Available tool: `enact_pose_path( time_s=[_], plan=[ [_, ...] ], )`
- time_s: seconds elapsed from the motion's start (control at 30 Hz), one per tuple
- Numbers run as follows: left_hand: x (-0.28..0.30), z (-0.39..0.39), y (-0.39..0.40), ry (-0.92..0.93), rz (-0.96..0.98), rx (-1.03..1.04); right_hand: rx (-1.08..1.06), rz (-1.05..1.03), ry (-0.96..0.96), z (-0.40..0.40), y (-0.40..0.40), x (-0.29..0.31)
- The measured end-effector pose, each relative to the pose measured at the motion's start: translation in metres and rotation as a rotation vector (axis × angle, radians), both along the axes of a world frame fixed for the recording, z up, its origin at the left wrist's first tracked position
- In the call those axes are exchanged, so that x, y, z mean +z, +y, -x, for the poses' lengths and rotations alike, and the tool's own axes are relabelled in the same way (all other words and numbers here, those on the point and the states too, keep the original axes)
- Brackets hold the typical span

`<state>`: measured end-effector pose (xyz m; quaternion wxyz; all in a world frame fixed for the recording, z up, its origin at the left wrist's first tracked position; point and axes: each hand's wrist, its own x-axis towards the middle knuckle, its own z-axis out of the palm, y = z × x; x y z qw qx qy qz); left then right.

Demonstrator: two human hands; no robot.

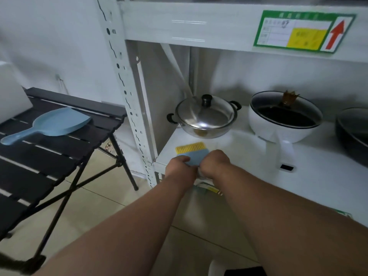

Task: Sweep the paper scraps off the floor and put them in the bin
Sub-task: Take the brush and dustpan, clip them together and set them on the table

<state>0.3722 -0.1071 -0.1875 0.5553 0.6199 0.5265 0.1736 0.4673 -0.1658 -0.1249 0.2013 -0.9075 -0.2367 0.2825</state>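
Brush (191, 154): blue body, yellow bristles, lying at front edge of white shelf (258, 162) | left hand (180, 166) and right hand (214, 163) both closing around it | blue dustpan (59, 122) sitting on black slatted table (39, 156) left of shelf | steel pot (205, 118) behind brush | tiled floor (103, 196) below.

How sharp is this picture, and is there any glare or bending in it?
Head view: both hands and the brush are motion-blurred; the steel pot lid carries bright glare; wide-angle distortion bows the shelf upright.
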Motion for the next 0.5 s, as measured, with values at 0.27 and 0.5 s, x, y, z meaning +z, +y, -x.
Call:
enact_pose_path(
  time_s=[0.27,0.5],
  plan=[
    [0.014,0.015,-0.013,0.022,-0.053,0.04,-0.395,-0.387,0.633,0.009,0.0,-0.01],
    [0.043,0.067,-0.017,-0.209,0.042,0.1,-0.413,-0.477,0.751,0.031,-0.016,0.009]
  ],
)
